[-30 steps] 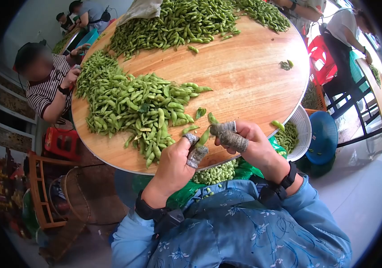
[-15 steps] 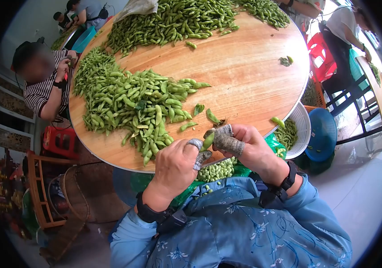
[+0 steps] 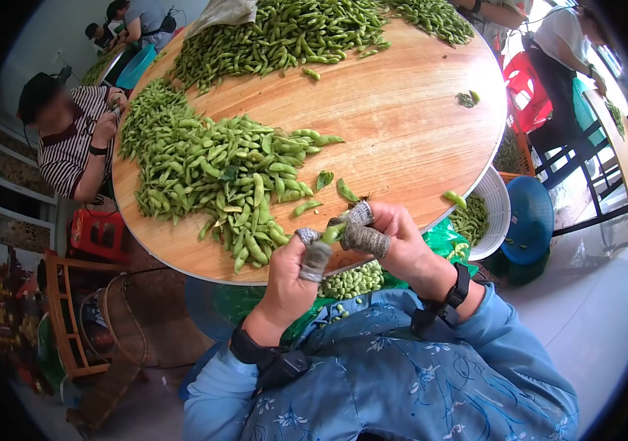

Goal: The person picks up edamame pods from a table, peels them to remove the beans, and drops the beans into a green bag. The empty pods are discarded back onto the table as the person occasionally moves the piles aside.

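Observation:
A green pod (image 3: pixel 334 233) is pinched between my two hands over the near edge of the round wooden table (image 3: pixel 395 140). My left hand (image 3: pixel 296 273), with grey coverings on thumb and finger, holds the pod's left end. On its right end my right hand (image 3: pixel 391 239) is closed, with similar grey coverings. A heap of pods (image 3: pixel 218 162) lies left of my hands, and a few loose pods and a leaf (image 3: pixel 324 179) rest just beyond them. Shelled beans (image 3: pixel 354 282) sit in green plastic below my hands.
A larger pod pile (image 3: pixel 284 37) covers the table's far side. A white basket (image 3: pixel 495 213) with pods and a blue basin (image 3: pixel 529 220) stand at the right. A person in a striped shirt (image 3: pixel 71 147) sits at the left; other people are farther back. A red stool (image 3: pixel 99 235) is at the left.
My left hand has turned and its fingers now point more upward, with the grey-covered thumb in view. The pod has shifted slightly left and down between my hands.

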A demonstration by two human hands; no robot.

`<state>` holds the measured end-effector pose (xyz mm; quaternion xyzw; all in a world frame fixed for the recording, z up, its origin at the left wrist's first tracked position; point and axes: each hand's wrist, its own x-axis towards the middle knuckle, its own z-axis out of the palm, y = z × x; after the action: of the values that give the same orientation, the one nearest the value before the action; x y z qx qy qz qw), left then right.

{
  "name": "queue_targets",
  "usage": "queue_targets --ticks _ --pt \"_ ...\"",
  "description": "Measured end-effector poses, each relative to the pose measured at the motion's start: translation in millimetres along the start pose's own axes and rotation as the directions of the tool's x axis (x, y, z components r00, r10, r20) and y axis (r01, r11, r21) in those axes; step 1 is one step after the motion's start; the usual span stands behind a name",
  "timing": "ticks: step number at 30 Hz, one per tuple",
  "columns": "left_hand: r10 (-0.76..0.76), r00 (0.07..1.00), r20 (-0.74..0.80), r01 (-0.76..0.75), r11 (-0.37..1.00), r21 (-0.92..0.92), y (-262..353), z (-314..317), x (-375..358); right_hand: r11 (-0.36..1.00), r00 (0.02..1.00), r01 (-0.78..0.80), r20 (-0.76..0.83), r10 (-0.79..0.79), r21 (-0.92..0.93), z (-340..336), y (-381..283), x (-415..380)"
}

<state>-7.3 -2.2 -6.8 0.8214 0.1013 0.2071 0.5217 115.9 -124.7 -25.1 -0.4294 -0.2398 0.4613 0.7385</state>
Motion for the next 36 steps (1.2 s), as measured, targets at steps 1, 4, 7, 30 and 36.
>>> queue_targets --ticks 1,4,7,30,36 --pt "-0.104 0.995 0.001 0.102 0.984 -0.148 -5 -1 -1 0.998 0.997 0.067 0.029 -0.066 -0.018 0 3 1" --pt "-0.275 0.959 0.068 0.274 0.836 -0.475 -13 -1 -3 0.987 0.986 0.145 0.089 -0.139 -0.069 0 2 1" --pt "-0.394 0.835 0.384 0.520 0.335 -0.786 -11 -8 1 0.982 0.983 0.149 0.126 -0.135 -0.113 -4 3 3" --pt "-0.265 0.878 0.399 0.384 0.887 -0.255 -5 -1 -21 0.816 0.968 0.093 0.244 0.060 -0.570 -2 -13 -21" --pt "-0.354 0.838 0.414 0.500 0.802 -0.326 -4 2 -25 0.784 0.968 0.093 0.241 0.074 -0.614 -3 -15 -27"
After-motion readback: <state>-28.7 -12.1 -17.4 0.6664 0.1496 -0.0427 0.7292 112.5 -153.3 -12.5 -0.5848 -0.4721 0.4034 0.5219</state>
